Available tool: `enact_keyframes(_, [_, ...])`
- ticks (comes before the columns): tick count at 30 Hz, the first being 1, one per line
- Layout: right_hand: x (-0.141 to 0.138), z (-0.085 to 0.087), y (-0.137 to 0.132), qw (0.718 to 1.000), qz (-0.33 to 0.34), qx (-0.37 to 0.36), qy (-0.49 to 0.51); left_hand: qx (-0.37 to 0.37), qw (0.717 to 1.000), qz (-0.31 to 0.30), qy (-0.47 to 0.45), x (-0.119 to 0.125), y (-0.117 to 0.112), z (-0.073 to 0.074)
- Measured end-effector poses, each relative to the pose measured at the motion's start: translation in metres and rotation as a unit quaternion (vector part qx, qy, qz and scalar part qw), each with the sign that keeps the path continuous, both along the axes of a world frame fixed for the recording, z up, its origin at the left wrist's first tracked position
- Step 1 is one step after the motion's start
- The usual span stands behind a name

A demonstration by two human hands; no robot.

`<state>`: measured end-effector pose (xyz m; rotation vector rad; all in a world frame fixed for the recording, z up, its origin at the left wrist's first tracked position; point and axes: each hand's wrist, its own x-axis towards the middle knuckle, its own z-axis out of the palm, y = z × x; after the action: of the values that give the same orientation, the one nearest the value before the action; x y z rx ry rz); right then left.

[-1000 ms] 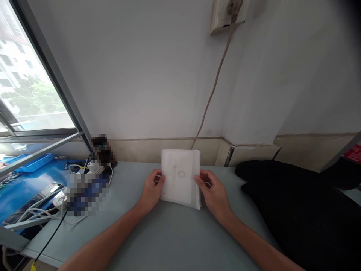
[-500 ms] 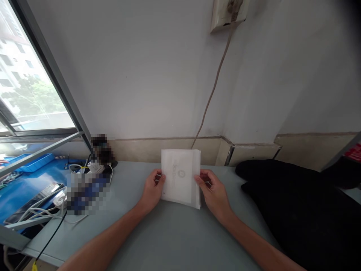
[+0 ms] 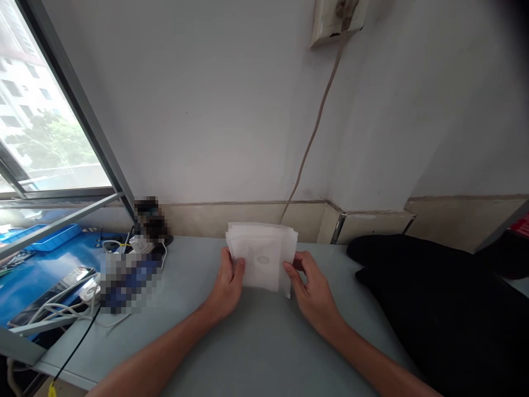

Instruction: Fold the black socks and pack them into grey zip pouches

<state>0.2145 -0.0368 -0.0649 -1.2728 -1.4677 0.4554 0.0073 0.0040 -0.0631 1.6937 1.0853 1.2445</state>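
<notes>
A stack of thin white translucent bags [image 3: 261, 255] is held up over the grey table [image 3: 248, 342], facing me, with a faint round mark and faded lettering on the front one. My left hand [image 3: 230, 280] grips the left edge, thumb in front and fingers behind. On the right edge my right hand [image 3: 309, 281] pinches the stack between thumb and fingers. The upper edges of the bags are fanned slightly apart. Fingers behind the stack are partly hidden.
Black cloth [image 3: 446, 309] covers the table's right side. To the left lie tangled white cables [image 3: 61, 311], a blue tray [image 3: 53, 238] and blurred-out items beside a metal frame [image 3: 61, 223]. A cord [image 3: 316, 124] hangs from the wall socket [image 3: 336, 22].
The stack has tipped, so its front looks shorter, and its sheets have spread from a neat pile into a slight fan. Both hands have kept their grip.
</notes>
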Motion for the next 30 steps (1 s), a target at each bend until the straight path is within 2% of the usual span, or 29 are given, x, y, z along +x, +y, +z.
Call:
enact_keyframes(6, [-0.0016,-0.0047,0.0,0.996,0.047,-0.075,-0.005,-0.002,1.0,-0.013,0.012,0.0003,-0.0039,0.0039])
enact_keyframes(10, [-0.0036,-0.0057,-0.0026,0.993,0.063,-0.102,-0.009,0.007,0.999,-0.034,0.018,0.0003,-0.004,0.0013])
enact_keyframes(17, [-0.0049,-0.0078,-0.0036,0.993,0.078,-0.088,0.024,0.027,0.999,-0.015,0.032,0.0003,-0.006,-0.002])
enact_keyframes(30, [-0.0053,-0.0074,-0.0034,0.99,0.085,-0.107,0.025,0.015,0.999,-0.024,0.03,0.0014,-0.0064,-0.0028])
